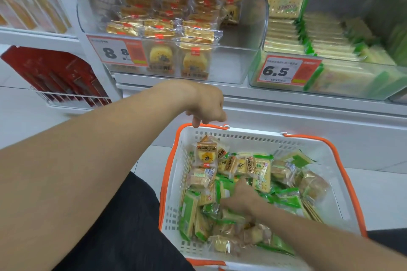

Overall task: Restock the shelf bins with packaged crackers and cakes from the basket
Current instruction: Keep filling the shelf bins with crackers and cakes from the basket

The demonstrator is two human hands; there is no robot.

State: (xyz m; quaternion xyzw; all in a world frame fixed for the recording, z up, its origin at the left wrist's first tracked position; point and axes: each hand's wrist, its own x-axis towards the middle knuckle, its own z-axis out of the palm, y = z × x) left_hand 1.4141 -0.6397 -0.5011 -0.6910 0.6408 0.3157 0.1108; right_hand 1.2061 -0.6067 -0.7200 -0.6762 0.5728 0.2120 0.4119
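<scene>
White basket (174, 182): many packets left, far from emptied.
Cake bin (233, 66): right half unfilled.
Left hand (207, 105): curled, nothing held.
Right hand (240, 198): buried among packets, grip cannot be told.

Basket (174, 185): white perforated plastic, matt, orange plastic handles (330, 143). Cake packets (206, 152) and cracker packets (262, 174): glossy clear film, crinkled. Shelf bins (231, 66): clear smooth plastic, reflective. Price labels (279, 71): printed paper. Rack, lower left of frame (72, 99): white coated wire.
</scene>
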